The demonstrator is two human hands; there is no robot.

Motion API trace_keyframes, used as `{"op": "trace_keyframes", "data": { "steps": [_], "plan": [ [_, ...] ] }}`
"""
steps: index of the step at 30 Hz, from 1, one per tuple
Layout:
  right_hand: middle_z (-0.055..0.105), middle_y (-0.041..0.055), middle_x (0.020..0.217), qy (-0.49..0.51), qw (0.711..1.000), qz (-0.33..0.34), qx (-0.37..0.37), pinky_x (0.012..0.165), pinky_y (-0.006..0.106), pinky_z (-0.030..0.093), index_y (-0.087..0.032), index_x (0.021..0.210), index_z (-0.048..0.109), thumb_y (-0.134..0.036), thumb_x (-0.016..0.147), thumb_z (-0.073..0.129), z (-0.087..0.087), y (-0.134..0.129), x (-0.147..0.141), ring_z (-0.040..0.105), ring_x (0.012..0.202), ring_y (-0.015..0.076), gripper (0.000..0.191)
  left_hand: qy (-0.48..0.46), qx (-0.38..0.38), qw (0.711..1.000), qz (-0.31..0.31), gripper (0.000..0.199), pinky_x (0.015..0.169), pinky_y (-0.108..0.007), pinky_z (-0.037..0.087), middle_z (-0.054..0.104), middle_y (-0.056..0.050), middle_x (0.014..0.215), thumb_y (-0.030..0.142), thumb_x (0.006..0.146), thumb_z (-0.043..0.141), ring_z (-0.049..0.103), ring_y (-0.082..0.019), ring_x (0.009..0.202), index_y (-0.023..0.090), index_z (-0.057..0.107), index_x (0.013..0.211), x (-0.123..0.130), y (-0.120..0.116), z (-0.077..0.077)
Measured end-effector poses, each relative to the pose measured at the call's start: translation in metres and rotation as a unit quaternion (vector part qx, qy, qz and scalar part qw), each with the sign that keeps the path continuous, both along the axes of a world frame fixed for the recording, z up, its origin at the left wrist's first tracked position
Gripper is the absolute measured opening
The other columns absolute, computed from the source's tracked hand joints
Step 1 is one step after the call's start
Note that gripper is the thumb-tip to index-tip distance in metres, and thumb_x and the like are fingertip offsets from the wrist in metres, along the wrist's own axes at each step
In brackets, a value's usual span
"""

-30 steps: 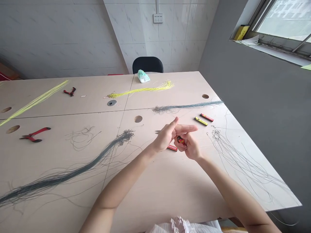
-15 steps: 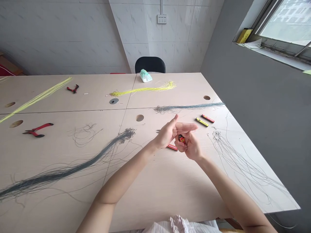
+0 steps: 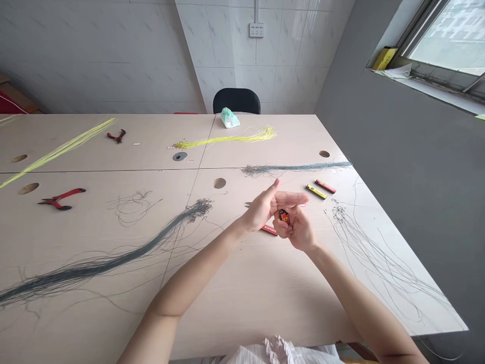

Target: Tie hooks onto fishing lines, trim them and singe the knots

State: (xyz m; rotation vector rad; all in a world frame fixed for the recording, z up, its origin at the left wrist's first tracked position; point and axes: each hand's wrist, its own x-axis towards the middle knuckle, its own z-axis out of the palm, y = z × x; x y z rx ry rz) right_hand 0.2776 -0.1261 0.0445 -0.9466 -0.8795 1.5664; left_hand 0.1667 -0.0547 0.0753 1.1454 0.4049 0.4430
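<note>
Over the middle of the table, my left hand (image 3: 261, 207) is open, its fingers stretched flat toward the right and its thumb raised. Just below those fingers, my right hand (image 3: 301, 230) is curled around a small red and black lighter (image 3: 284, 217), whose end faces up. The two hands overlap, and the left fingers hide part of the right hand. A red lighter (image 3: 270, 230) lies on the table partly behind the hands. Further right, a yellow lighter (image 3: 316, 191) and another red lighter (image 3: 325, 186) lie side by side.
A thick bundle of dark wires (image 3: 125, 262) stretches across the left side. Loose thin wires (image 3: 382, 253) spread on the right. Behind lie a blue wire bundle (image 3: 299, 167), a yellow bundle (image 3: 227, 138), red-handled pliers (image 3: 62, 199), smaller pliers (image 3: 116, 136) and a table hole (image 3: 220, 183).
The view has shifted very slightly. Both hands keep the same pose, and the lighter stays in my right hand.
</note>
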Motion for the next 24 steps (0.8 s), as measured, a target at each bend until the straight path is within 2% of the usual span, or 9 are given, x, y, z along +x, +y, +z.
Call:
{"op": "trace_keyframes", "data": {
  "steps": [8,10,13,16,18,21,24],
  "plan": [
    [0.024,-0.0078,0.048,0.004,1.000,0.005,-0.014,0.045,0.026,0.005,-0.023,0.058,0.034,-0.059,0.074,0.052,-0.002,0.000,0.001,0.011,0.042,0.0060,0.044,-0.004,-0.011,1.000,0.007,0.076,0.115,-0.044,0.035,0.071,-0.015,0.122,0.074,0.089,0.033,0.055,-0.032,0.130,0.012,0.075,0.106,0.001,0.000,0.001],
    [0.021,-0.0077,0.047,0.006,1.000,0.012,-0.027,0.045,0.027,0.006,-0.023,0.055,0.032,-0.057,0.074,0.050,-0.002,0.000,0.004,0.010,0.043,0.0063,0.043,-0.009,0.000,1.000,0.029,0.076,0.116,-0.042,0.035,0.070,-0.014,0.123,0.073,0.090,0.031,0.055,-0.030,0.131,0.013,0.075,0.105,-0.002,0.003,0.001],
    [0.020,-0.0076,0.046,0.010,0.998,0.025,-0.052,0.045,0.027,0.007,-0.022,0.051,0.033,-0.054,0.072,0.049,-0.003,-0.002,0.015,0.012,0.042,0.0061,0.042,0.013,0.048,0.994,0.099,0.066,0.115,-0.040,0.037,0.071,-0.012,0.124,0.066,0.092,0.036,0.058,-0.027,0.127,0.014,0.073,0.107,-0.012,0.017,-0.001],
    [0.019,-0.0079,0.046,0.017,0.997,0.016,-0.068,0.045,0.027,0.008,-0.022,0.051,0.035,-0.055,0.070,0.052,-0.006,-0.007,0.032,0.013,0.042,0.0061,0.043,0.095,0.140,0.970,0.174,0.048,0.111,-0.039,0.042,0.071,-0.011,0.122,0.053,0.092,0.047,0.063,-0.025,0.121,0.015,0.069,0.110,-0.027,0.036,-0.010],
    [0.019,-0.0080,0.048,0.021,0.997,0.002,-0.075,0.045,0.027,0.009,-0.021,0.052,0.036,-0.055,0.071,0.053,-0.009,-0.010,0.045,0.012,0.043,0.0064,0.043,0.180,0.225,0.936,0.202,0.037,0.109,-0.037,0.044,0.071,-0.010,0.123,0.043,0.090,0.052,0.063,-0.023,0.119,0.016,0.068,0.111,-0.036,0.047,-0.019],
    [0.020,-0.0076,0.049,0.025,0.996,-0.022,-0.083,0.046,0.026,0.010,-0.021,0.054,0.037,-0.054,0.073,0.054,-0.017,-0.014,0.062,0.012,0.044,0.0072,0.042,0.261,0.291,0.899,0.199,0.025,0.103,-0.037,0.047,0.072,-0.009,0.117,0.029,0.085,0.059,0.065,-0.022,0.111,0.018,0.069,0.105,-0.041,0.054,-0.032],
    [0.021,-0.0073,0.050,0.027,0.995,-0.043,-0.090,0.047,0.026,0.011,-0.021,0.054,0.038,-0.054,0.074,0.054,-0.024,-0.015,0.071,0.012,0.046,0.0081,0.041,0.275,0.295,0.897,0.182,0.017,0.096,-0.037,0.050,0.075,-0.008,0.107,0.027,0.081,0.064,0.067,-0.023,0.101,0.018,0.071,0.094,-0.040,0.057,-0.039]
  ]
}}
